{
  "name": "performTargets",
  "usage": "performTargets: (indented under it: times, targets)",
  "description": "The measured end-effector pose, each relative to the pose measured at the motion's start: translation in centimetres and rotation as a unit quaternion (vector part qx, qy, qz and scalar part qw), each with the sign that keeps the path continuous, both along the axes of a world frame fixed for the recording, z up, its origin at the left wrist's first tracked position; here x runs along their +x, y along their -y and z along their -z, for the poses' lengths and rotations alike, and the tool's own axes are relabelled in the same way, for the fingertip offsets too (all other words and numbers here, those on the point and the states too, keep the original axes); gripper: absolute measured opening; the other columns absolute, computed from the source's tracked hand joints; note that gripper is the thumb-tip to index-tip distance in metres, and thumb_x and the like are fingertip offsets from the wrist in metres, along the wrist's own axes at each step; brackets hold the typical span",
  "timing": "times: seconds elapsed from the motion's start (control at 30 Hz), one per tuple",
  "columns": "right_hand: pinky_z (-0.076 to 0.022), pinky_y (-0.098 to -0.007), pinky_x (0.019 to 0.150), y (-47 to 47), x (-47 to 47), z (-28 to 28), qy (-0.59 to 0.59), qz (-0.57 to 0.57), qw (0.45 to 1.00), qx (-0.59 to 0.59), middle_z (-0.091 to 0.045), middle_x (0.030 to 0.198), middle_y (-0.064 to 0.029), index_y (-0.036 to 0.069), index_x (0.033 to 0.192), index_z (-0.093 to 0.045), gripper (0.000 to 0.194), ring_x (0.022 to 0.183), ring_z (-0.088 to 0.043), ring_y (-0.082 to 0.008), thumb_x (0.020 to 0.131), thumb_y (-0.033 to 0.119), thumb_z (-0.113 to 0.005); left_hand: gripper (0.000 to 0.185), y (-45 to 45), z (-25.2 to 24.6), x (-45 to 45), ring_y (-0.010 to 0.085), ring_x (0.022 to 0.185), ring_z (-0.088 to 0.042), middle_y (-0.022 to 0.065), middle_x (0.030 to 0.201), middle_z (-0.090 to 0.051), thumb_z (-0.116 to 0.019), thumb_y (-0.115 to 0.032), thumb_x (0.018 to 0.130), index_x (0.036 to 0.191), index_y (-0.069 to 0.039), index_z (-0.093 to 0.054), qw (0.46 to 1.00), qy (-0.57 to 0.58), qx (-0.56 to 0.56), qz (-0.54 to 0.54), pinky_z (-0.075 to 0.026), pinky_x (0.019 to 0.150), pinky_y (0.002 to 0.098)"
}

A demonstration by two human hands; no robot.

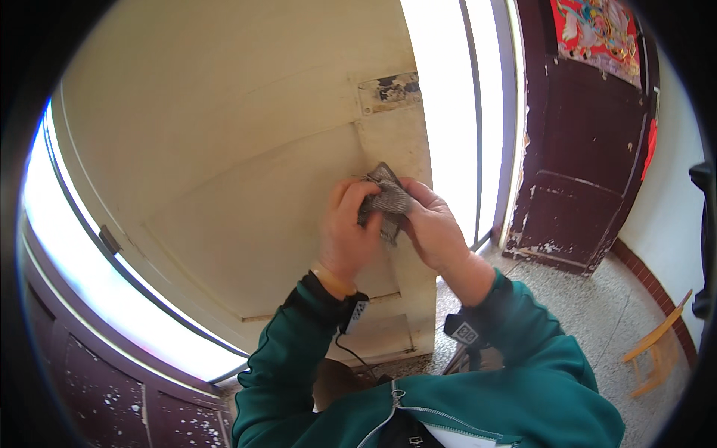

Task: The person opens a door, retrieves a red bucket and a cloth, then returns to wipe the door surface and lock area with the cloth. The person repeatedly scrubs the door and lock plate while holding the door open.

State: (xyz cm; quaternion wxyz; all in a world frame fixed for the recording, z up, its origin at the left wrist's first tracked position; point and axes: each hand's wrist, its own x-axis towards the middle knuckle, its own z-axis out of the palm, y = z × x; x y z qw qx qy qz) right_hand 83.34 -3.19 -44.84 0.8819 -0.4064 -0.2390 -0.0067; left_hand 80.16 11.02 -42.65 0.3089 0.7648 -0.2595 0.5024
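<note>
A folded grey mesh-like cloth (387,197) is held between both of my hands, in front of a cream-painted panelled door (252,140). My left hand (350,229) curls its fingers over the cloth's left side and looks slightly blurred. On the cloth's right edge, my right hand (436,224) pinches with thumb and fingers. Above the hands, near the door's free edge, sits a worn lock plate (390,92) with chipped dark patches. Whether the cloth touches the door I cannot tell.
Bright light fills the gap right of the door. Beyond stands a dark maroon door (582,140) with flaking paint and a red poster (599,36). A wooden chair (652,347) is at the lower right on the speckled floor (594,313). A hinge (110,239) shows at left.
</note>
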Motion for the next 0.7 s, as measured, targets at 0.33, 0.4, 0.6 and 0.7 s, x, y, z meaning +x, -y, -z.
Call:
performTargets:
  times: [0.33,0.4,0.6,0.7]
  targets:
    - [-0.0409,-0.0363,0.107,3.7,11.5,6.9,-0.014,0.080,0.976,-0.200,-0.068,0.121,-0.0152,-0.010,0.129,-0.061,0.077,0.118,-0.058,-0.0212,0.107,0.059,-0.038,0.037,2.7,-3.1,5.0,0.0278,0.097,-0.061,0.0058,0.106,-0.065,-0.076,-0.005,0.072,0.108,-0.011,-0.075,0.920,0.157,0.317,-0.167,-0.047,0.085,0.0380]
    - [-0.0456,-0.0369,0.099,2.6,12.8,8.9,0.032,0.151,0.965,-0.211,-0.071,0.107,-0.0150,-0.011,0.123,-0.063,0.075,0.105,-0.061,-0.0200,0.107,0.058,-0.037,0.035,3.5,-2.2,5.7,0.0266,0.098,-0.061,0.0041,0.105,-0.065,-0.075,-0.008,0.074,0.108,-0.012,-0.076,0.914,0.153,0.338,-0.161,-0.047,0.086,0.0386]
    - [-0.0494,-0.0392,0.082,1.7,13.8,9.4,0.120,0.171,0.964,-0.168,-0.064,0.081,-0.0159,-0.008,0.112,-0.066,0.070,0.083,-0.059,-0.0204,0.108,0.055,-0.037,0.025,3.1,-3.7,8.2,0.0238,0.094,-0.062,0.0016,0.104,-0.065,-0.074,-0.010,0.080,0.106,-0.012,-0.076,0.904,0.154,0.381,-0.121,-0.046,0.081,0.0380]
    - [-0.0482,-0.0396,0.079,1.7,13.9,8.8,0.105,0.207,0.947,-0.223,-0.059,0.076,-0.0174,-0.009,0.101,-0.065,0.070,0.079,-0.056,-0.0208,0.108,0.055,-0.036,0.024,3.2,-8.0,10.6,0.0234,0.091,-0.061,0.0020,0.102,-0.064,-0.072,-0.009,0.082,0.105,-0.012,-0.076,0.883,0.212,0.397,-0.136,-0.046,0.076,0.0377]
